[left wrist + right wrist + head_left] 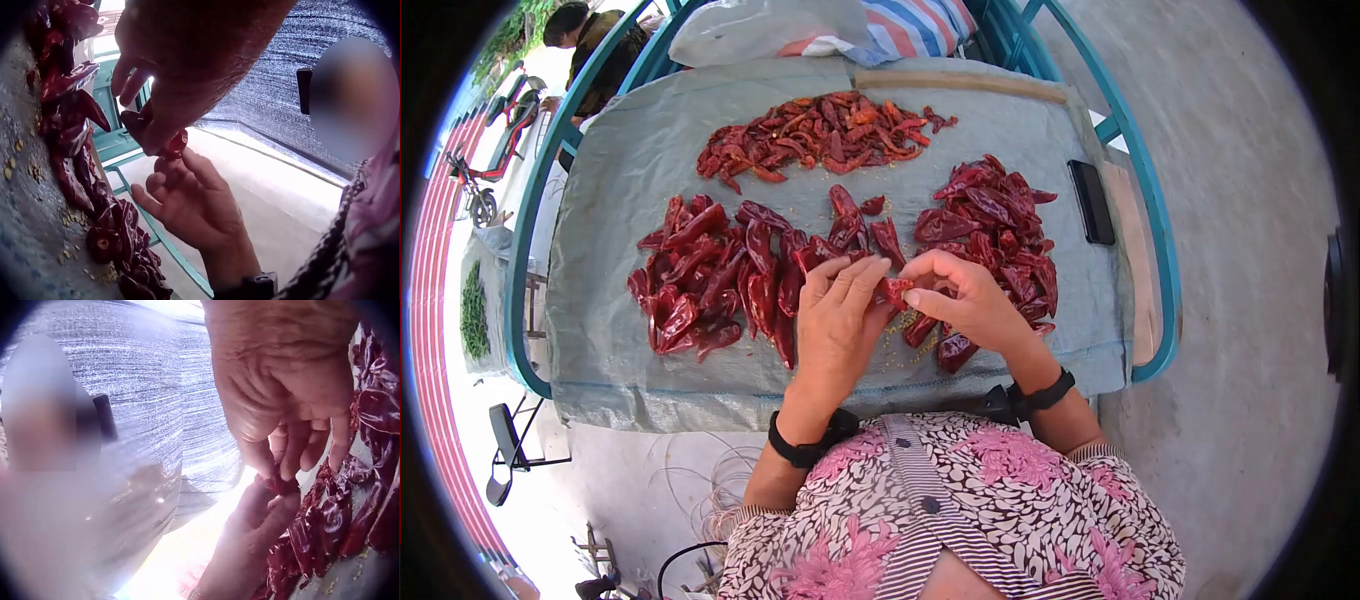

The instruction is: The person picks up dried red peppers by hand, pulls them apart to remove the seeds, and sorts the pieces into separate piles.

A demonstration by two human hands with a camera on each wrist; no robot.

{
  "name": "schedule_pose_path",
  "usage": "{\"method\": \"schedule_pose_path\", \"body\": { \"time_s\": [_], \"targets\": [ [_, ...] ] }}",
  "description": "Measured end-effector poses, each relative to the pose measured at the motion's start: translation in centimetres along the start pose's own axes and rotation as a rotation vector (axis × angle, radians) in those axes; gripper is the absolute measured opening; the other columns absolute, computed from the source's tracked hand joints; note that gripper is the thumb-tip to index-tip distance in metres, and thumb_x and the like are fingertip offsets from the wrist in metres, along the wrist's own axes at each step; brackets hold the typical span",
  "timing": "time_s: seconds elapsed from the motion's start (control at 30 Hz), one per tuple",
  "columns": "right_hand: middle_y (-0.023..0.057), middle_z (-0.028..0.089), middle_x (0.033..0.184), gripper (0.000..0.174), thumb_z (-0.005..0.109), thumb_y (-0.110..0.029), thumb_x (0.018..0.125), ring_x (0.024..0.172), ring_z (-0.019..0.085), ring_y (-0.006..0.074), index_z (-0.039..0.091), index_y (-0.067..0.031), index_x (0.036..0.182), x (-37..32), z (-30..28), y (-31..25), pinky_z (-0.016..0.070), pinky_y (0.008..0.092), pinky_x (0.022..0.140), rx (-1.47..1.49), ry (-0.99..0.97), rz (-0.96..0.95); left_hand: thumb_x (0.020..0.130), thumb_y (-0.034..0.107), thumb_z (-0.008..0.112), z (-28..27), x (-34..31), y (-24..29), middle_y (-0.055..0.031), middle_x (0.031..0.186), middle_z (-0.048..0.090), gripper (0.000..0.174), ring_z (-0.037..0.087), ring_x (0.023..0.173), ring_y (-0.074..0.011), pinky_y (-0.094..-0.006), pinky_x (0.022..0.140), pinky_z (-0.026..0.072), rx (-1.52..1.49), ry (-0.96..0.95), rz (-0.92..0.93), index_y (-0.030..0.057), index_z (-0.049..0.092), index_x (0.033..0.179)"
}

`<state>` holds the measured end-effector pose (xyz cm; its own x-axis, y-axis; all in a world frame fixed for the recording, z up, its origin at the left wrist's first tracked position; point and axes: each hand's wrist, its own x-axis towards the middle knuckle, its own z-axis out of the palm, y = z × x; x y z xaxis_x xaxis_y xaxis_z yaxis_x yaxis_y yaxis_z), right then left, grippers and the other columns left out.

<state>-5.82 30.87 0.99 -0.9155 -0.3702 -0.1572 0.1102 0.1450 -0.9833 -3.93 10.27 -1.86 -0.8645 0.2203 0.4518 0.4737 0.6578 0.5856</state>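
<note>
Both hands (835, 325) (982, 312) pinch one chili (895, 291), fingers (866, 278) curled.

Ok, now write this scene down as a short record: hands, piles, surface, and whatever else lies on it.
Left hand: holding a dried red chili
Right hand: pinching the same chili
Left pile: large, dark red, glossy chilies
Right pile: similar dark red chilies
Far pile: thinner, brighter red chilies
Surface: grey-green woven sheet
Loose bits: yellow seeds near the hands
Also there: black smartphone, right of the right pile
</note>
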Motion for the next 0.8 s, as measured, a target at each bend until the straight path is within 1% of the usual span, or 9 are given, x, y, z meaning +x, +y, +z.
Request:
{"method": "schedule_pose_path", "body": {
  "time_s": [0.07,0.1,0.2,0.23,0.33,0.53,0.67,0.77,0.8],
  "targets": [
    [0.0039,0.068,0.100,0.019,0.069,-0.017,0.098,0.084,0.063,0.0115,0.070,-0.0028,0.111,0.3,-0.8,0.3,0.0514,0.0273,0.075,-0.155,0.077,-0.066,0.078,0.011,0.084,-0.5,-0.2,-0.1,-0.0057,0.107,0.073,0.050,0.066,0.094,-0.0291,-0.0414,0.084,0.0532,-0.004,-0.038,-0.053,0.0104,0.067,0.125],
    [0.0043,0.067,0.100,0.020,0.069,-0.017,0.098,0.084,0.063,0.0119,0.070,-0.0029,0.112,0.7,-1.4,0.5,0.0515,0.0276,0.075,-0.233,0.114,-0.099,0.080,0.011,0.083,-0.6,-0.4,-0.1,-0.0083,0.107,0.072,0.049,0.067,0.094,-0.0290,-0.0403,0.083,0.0541,-0.011,-0.016,-0.113,0.0088,0.067,0.126],
    [0.0095,0.069,0.106,0.029,0.071,-0.014,0.091,0.100,0.064,0.0268,0.067,-0.0063,0.118,2.8,-3.7,1.7,0.0526,0.0389,0.085,-0.765,0.297,-0.336,0.087,0.012,0.081,-0.9,-1.2,-0.9,-0.0145,0.109,0.072,0.045,0.071,0.094,-0.0283,-0.0376,0.082,0.0573,-0.043,0.073,-0.264,0.0048,0.066,0.129],
    [0.0106,0.069,0.108,0.031,0.072,-0.014,0.089,0.104,0.064,0.0302,0.067,-0.0071,0.119,3.5,-4.4,2.2,0.0523,0.0419,0.088,-0.935,0.353,-0.409,0.089,0.009,0.078,-0.9,-1.4,-1.5,-0.0146,0.113,0.072,0.045,0.071,0.103,-0.0264,-0.0358,0.086,0.0570,-0.030,0.109,-0.326,0.0076,0.065,0.132],
    [0.0108,0.067,0.119,0.036,0.073,-0.012,0.084,0.116,0.058,0.0347,0.068,-0.0098,0.120,5.3,-5.4,3.4,0.0473,0.0466,0.100,-1.103,0.321,-0.289,0.090,0.005,0.075,-1.7,-0.7,-2.0,-0.0144,0.123,0.065,0.046,0.067,0.096,-0.0242,-0.0338,0.081,0.0561,0.027,0.233,-0.303,0.0080,0.063,0.135],
    [0.0086,0.069,0.112,0.040,0.074,-0.011,0.082,0.108,0.060,0.0323,0.070,-0.0147,0.122,6.2,-5.6,4.0,0.0467,0.0468,0.095,-1.276,0.269,-0.202,0.088,-0.001,0.073,-1.9,-1.3,-1.7,-0.0101,0.119,0.058,0.044,0.058,0.078,-0.0156,-0.0296,0.074,0.0525,0.011,0.215,-0.315,0.0068,0.065,0.131],
    [0.0097,0.069,0.103,0.037,0.074,-0.008,0.082,0.102,0.062,0.0300,0.071,-0.0131,0.119,5.4,-5.7,2.0,0.0487,0.0450,0.090,-1.181,0.437,-0.337,0.090,0.000,0.073,-1.3,-1.5,-0.4,-0.0102,0.114,0.063,0.042,0.060,0.073,-0.0148,-0.0304,0.071,0.0528,-0.144,0.135,-0.278,0.0062,0.064,0.131],
    [0.0121,0.069,0.104,0.037,0.074,-0.006,0.084,0.101,0.066,0.0290,0.069,-0.0096,0.121,3.4,-2.8,-1.0,0.0527,0.0424,0.088,-0.646,0.473,-0.315,0.092,0.004,0.073,-0.6,-1.1,0.2,-0.0125,0.114,0.067,0.047,0.063,0.073,-0.0168,-0.0321,0.070,0.0543,-0.262,0.056,-0.274,0.0049,0.059,0.137],
    [0.0131,0.070,0.107,0.038,0.072,-0.004,0.087,0.093,0.070,0.0242,0.067,-0.0064,0.125,2.6,-2.0,-1.6,0.0565,0.0368,0.080,-0.547,0.383,-0.312,0.092,0.004,0.073,-0.1,-0.9,0.4,-0.0136,0.114,0.067,0.050,0.064,0.073,-0.0182,-0.0332,0.070,0.0551,-0.289,0.062,-0.264,0.0049,0.057,0.140]
  ]
}}
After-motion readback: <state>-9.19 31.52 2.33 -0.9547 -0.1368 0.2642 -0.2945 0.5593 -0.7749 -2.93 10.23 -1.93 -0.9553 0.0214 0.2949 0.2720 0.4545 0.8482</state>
